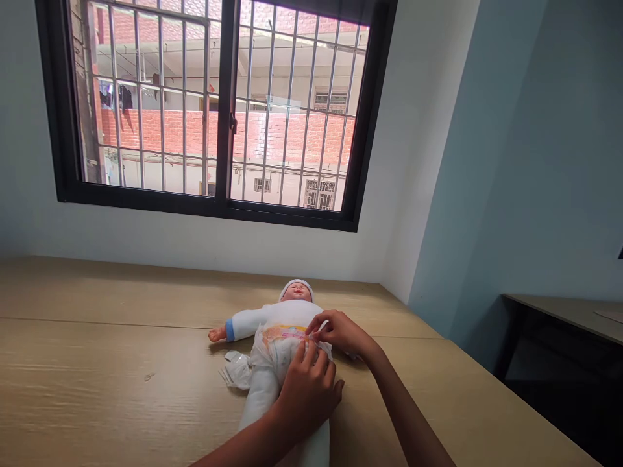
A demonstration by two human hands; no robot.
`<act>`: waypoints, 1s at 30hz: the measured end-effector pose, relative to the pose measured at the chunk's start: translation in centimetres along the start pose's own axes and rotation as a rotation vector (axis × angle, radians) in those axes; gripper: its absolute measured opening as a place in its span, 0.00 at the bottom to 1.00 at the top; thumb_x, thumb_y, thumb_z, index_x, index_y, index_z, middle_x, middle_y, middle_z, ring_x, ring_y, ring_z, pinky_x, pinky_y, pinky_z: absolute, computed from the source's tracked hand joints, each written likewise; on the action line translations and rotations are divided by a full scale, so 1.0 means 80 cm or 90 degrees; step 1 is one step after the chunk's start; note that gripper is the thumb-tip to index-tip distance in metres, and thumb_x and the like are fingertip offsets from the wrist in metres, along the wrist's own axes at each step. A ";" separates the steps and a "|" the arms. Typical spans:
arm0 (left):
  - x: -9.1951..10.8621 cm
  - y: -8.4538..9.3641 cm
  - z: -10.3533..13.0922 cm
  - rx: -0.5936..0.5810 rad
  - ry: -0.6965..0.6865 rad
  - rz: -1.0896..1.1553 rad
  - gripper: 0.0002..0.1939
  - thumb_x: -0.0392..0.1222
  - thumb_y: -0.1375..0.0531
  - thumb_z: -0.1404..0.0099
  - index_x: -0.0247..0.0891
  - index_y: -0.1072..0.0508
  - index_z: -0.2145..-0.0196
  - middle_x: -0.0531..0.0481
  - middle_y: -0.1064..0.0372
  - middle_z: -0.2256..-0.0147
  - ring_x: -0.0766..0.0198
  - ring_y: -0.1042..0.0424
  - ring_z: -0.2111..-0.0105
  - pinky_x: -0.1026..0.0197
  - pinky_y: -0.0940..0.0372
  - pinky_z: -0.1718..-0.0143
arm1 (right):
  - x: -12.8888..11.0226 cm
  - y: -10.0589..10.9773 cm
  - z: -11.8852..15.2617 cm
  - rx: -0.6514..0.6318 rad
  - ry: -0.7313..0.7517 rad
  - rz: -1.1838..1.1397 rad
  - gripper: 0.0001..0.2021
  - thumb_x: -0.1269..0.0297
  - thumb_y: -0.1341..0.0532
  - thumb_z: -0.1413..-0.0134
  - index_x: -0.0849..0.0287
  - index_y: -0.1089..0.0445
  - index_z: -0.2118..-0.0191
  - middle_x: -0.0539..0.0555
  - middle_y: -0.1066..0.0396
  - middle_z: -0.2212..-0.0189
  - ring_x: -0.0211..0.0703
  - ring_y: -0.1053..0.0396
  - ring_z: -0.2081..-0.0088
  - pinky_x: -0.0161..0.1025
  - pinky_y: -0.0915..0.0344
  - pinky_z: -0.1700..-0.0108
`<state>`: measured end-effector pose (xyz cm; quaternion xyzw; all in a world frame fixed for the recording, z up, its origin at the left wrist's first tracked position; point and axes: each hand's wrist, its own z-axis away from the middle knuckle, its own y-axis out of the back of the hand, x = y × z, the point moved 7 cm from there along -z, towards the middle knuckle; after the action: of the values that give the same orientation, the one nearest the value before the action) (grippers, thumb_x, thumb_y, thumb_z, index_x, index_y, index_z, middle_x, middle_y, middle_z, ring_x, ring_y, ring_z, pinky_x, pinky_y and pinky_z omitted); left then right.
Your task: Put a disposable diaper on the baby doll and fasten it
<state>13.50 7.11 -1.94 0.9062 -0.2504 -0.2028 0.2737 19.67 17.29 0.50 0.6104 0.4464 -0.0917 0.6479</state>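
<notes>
A baby doll [296, 311] in a white cap and white clothes with blue cuffs lies on its back, head toward the window. A disposable diaper [280, 350] with an orange and pink printed waistband is around its hips. On the front of the diaper rests my left hand [309, 386], its fingers laid over the padding and the thumb apart. My right hand [341, 332] pinches the diaper at the right side of the waistband; the exact edge between its fingertips is hidden. A loose white diaper flap [237, 371] sticks out at the doll's left-hand side in the picture.
The doll lies on a light wooden table [121, 389] with a seam across it. Behind stands a white wall with a dark-framed, barred window [224, 117]. A small loop-shaped thing [148, 377] lies at left. Another, darker desk [559, 311] is at right.
</notes>
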 end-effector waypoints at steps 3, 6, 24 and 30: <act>0.000 0.002 -0.001 -0.002 0.003 0.006 0.11 0.45 0.42 0.41 0.33 0.25 0.70 0.42 0.26 0.66 0.48 0.28 0.58 0.48 0.34 0.54 | 0.005 0.001 -0.001 0.001 -0.014 -0.006 0.08 0.72 0.40 0.58 0.61 0.25 0.68 0.52 0.26 0.69 0.38 0.32 0.71 0.32 0.37 0.69; -0.001 0.003 -0.001 -0.005 0.007 0.010 0.10 0.43 0.42 0.41 0.34 0.26 0.70 0.43 0.26 0.66 0.49 0.28 0.58 0.48 0.34 0.55 | 0.007 0.001 -0.001 -0.003 -0.018 -0.020 0.07 0.69 0.38 0.58 0.62 0.26 0.69 0.53 0.26 0.70 0.40 0.31 0.69 0.34 0.35 0.65; -0.014 -0.005 -0.006 -0.190 0.012 0.125 0.12 0.46 0.43 0.38 0.35 0.27 0.64 0.44 0.29 0.60 0.51 0.33 0.53 0.46 0.38 0.50 | 0.003 0.000 0.000 0.025 -0.031 0.010 0.06 0.67 0.38 0.58 0.62 0.27 0.71 0.54 0.25 0.70 0.41 0.28 0.69 0.34 0.36 0.68; -0.048 0.035 -0.021 -0.291 -0.065 0.313 0.11 0.43 0.39 0.42 0.45 0.27 0.60 0.53 0.29 0.58 0.60 0.33 0.53 0.61 0.37 0.51 | -0.008 0.002 0.006 0.052 -0.037 0.052 0.06 0.71 0.40 0.56 0.61 0.27 0.70 0.52 0.25 0.70 0.40 0.30 0.69 0.32 0.39 0.70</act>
<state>10.33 7.93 1.94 0.7225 -0.4228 -0.2266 0.4980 19.61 16.64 1.00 0.6510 0.3982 -0.1008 0.6383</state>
